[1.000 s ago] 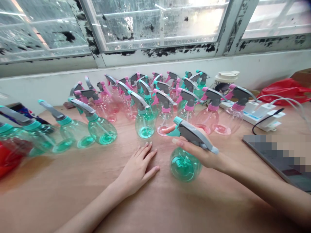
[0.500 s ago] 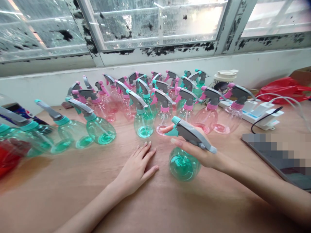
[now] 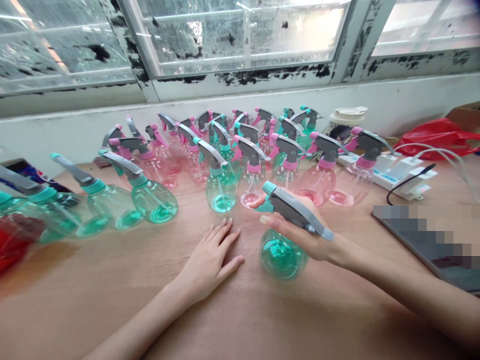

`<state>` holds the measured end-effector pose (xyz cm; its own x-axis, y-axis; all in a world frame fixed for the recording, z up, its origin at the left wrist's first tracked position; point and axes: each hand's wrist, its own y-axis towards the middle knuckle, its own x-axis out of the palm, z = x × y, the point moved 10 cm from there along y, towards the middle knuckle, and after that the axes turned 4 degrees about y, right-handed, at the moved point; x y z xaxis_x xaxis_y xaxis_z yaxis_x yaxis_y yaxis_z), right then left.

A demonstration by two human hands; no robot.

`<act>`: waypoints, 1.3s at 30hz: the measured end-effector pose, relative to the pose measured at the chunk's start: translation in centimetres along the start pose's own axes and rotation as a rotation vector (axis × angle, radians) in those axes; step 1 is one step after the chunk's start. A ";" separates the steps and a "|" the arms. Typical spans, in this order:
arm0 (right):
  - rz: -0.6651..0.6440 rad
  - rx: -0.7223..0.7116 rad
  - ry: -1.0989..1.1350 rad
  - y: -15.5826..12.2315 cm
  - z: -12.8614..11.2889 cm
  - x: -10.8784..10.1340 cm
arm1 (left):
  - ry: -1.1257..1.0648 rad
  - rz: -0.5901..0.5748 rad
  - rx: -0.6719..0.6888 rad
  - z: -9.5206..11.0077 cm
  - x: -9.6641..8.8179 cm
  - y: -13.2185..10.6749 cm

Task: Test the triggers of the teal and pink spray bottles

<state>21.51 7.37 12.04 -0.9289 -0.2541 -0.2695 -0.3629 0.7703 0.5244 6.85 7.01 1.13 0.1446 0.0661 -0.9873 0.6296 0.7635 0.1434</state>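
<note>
My right hand (image 3: pixel 300 235) is wrapped round the grey and teal spray head of a clear green spray bottle (image 3: pixel 282 257), which stands on the wooden table (image 3: pixel 240 320) in front of me. My left hand (image 3: pixel 210 260) lies flat on the table just left of that bottle, fingers stretched out, holding nothing. Behind both hands stand several more spray bottles, pink ones (image 3: pixel 322 175) in the middle and right, green ones (image 3: pixel 152 197) at the left.
A white power strip (image 3: pixel 401 177) with a black cable lies at the right, a red plastic bag (image 3: pixel 438 132) behind it. A white lidded cup (image 3: pixel 347 120) stands by the wall. A flat dark slab (image 3: pixel 431 240) lies at the right edge. Windows run along the back.
The view has shifted slightly. My right hand with the green bottle has edged a little up and left; my left hand has stayed flat on the table.
</note>
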 end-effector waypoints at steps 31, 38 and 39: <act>0.005 0.093 0.051 0.0 0.4 0.0 | -0.025 0.008 0.006 0.0 -0.1 0.0; 0.039 0.068 0.037 -0.3 0.7 -0.4 | -0.029 0.018 0.004 0.0 -0.2 0.0; 0.036 0.068 0.042 -0.3 0.7 -0.4 | -0.034 0.021 0.003 0.0 -0.2 0.0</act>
<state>22.01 7.65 11.42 -0.9440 -0.2487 -0.2169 -0.3247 0.8170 0.4765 6.82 7.00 1.36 0.1837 0.0608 -0.9811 0.6286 0.7601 0.1647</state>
